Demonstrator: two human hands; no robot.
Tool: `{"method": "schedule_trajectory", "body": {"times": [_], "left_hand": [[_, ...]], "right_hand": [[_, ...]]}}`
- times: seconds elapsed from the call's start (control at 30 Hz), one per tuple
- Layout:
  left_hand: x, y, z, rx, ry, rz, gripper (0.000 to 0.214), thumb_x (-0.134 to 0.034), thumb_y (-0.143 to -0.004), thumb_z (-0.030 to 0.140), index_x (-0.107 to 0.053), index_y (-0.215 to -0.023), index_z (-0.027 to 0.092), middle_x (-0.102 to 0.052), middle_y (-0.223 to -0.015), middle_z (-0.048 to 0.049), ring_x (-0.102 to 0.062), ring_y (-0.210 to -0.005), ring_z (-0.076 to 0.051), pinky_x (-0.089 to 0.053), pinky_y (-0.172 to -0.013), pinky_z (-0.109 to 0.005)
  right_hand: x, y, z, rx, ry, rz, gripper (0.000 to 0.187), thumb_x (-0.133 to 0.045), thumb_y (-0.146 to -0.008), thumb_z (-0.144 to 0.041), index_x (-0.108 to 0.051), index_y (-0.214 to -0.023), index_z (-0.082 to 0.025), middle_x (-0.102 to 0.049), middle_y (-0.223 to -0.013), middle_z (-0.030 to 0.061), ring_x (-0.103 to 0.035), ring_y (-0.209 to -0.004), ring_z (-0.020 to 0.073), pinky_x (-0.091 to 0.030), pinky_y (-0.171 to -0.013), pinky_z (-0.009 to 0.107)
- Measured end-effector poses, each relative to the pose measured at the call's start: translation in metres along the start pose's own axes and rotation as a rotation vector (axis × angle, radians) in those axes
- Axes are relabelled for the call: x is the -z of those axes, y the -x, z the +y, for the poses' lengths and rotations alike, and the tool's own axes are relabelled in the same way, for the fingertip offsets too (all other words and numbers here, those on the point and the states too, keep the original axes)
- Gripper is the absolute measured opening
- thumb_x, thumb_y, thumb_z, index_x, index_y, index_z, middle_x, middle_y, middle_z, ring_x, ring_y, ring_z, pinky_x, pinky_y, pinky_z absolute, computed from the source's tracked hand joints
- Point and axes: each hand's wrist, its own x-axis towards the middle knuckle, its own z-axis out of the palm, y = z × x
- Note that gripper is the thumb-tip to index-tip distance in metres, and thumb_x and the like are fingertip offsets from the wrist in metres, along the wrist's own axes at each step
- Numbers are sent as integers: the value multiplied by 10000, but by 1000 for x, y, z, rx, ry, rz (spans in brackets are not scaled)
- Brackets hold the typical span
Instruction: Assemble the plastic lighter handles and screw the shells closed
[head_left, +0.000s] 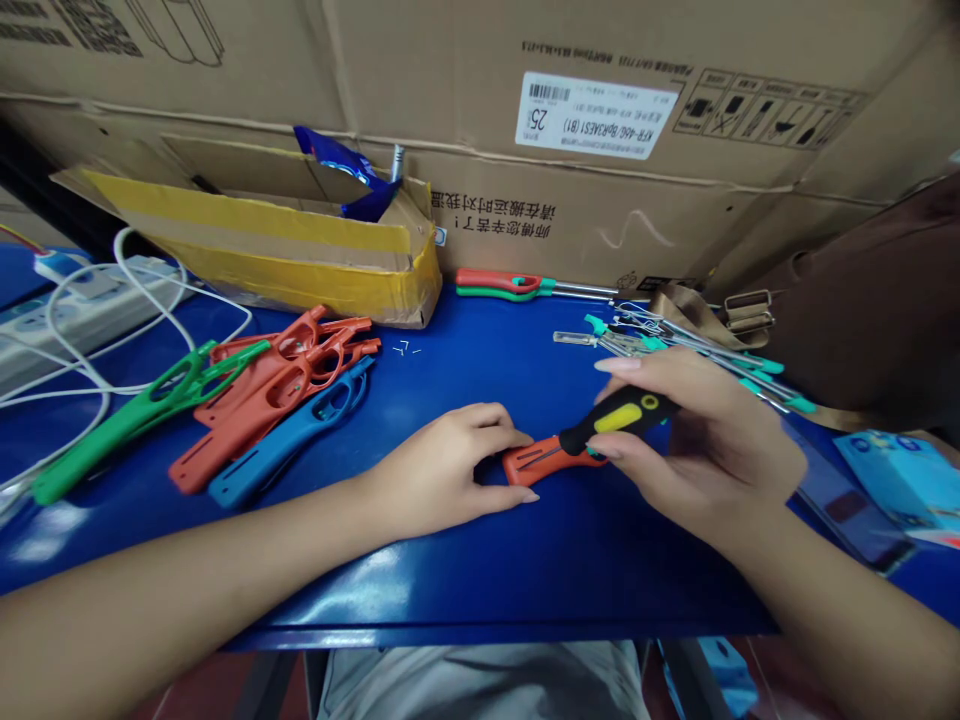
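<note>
My right hand (720,450) is closed around the black-and-yellow handle of a screwdriver (619,415). Its shaft slants down to the left over an orange lighter casing (529,463) lying on the blue table. With thumb and fingers on either side, my left hand (442,465) grips the left end of that casing. The casing's right part, with a bit of green, is mostly hidden under the screwdriver and my right hand. Whether the tip touches a screw I cannot tell.
Orange, green (142,430) and blue casings (292,430) lie left. Behind are a yellow-taped box (300,265) and a red-green lighter (499,285). Metal lighter rods (705,350) lie right, near a phone (851,505). White cables and a power strip (82,310) occupy the far left.
</note>
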Motion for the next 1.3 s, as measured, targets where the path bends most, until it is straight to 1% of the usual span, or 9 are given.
{"method": "schedule_trajectory", "body": {"times": [0.2, 0.4, 0.57, 0.73, 0.8, 0.93, 1.1, 1.17, 1.3], "left_hand": [[0, 0, 0, -15, -3, 6, 343, -762, -870, 388, -713, -1120, 157, -661, -1005, -65, -632, -915, -190, -525, -859, -323], [0, 0, 1, 3, -18, -2, 327, -762, -869, 378, -715, -1106, 158, -648, -982, -56, -627, -916, -195, -520, -851, -319], [-1, 0, 0, -6, -12, -5, 341, -755, -873, 394, -715, -1101, 143, -648, -994, -62, -621, -925, -195, -514, -864, -323], [-1, 0, 0, 6, -3, -8, 363, -754, -875, 373, -716, -1138, 126, -643, -995, -66, -620, -924, -196, -512, -865, -329], [-1, 0, 0, 11, 3, -13, 365, -755, -874, 367, -720, -1145, 126, -641, -999, -65, -619, -926, -195, -510, -866, -328], [-1, 0, 0, 8, 4, -3, 366, -767, -863, 365, -721, -1140, 130, -640, -992, -58, -617, -922, -192, -507, -848, -321], [-2, 1, -1, 2, -10, 3, 361, -759, -871, 364, -714, -1142, 130, -642, -996, -61, -616, -921, -189, -508, -850, -315], [-1, 0, -1, 0, -9, -2, 364, -758, -871, 369, -712, -1147, 136, -644, -1005, -63, -618, -926, -191, -509, -857, -316], [-1, 0, -1, -4, -10, 0, 347, -759, -870, 377, -717, -1125, 145, -645, -1006, -61, -619, -930, -193, -510, -861, -317]], "right_hand": [[-5, 3, 2, -147, -97, -132, 683, -490, -993, -201, -241, -1609, -356, -635, -1367, 69, -703, -922, 204, -637, -621, 337], [-8, 2, 1, 30, 55, 26, 654, -766, -849, -219, -523, -1446, -332, -742, -1097, 51, -719, -831, 232, -639, -669, 372], [-5, 3, -1, -75, -88, -72, 600, -538, -979, -211, -387, -1554, -296, -709, -1236, 91, -729, -872, 224, -640, -647, 374], [0, 0, -3, 72, 155, 10, 607, -758, -859, -217, -564, -1425, -319, -778, -1043, 28, -713, -706, 197, -608, -565, 318], [3, 0, -3, 135, 177, -12, 582, -690, -908, -220, -534, -1464, -294, -772, -1133, 49, -739, -778, 216, -628, -620, 340], [3, 1, -4, 56, -36, -125, 607, -475, -980, -143, -379, -1572, -234, -624, -1427, 111, -736, -1032, 264, -649, -774, 433], [3, -3, -4, 175, 148, -22, 623, -700, -883, -143, -529, -1468, -272, -768, -1138, 56, -730, -824, 198, -635, -670, 318], [5, -3, -3, 202, 192, -39, 609, -647, -921, -173, -490, -1501, -267, -755, -1183, 67, -739, -897, 219, -643, -712, 340], [6, -3, -3, 99, 45, -94, 579, -513, -967, -148, -442, -1535, -237, -679, -1339, 114, -721, -1042, 262, -639, -829, 435]]}}
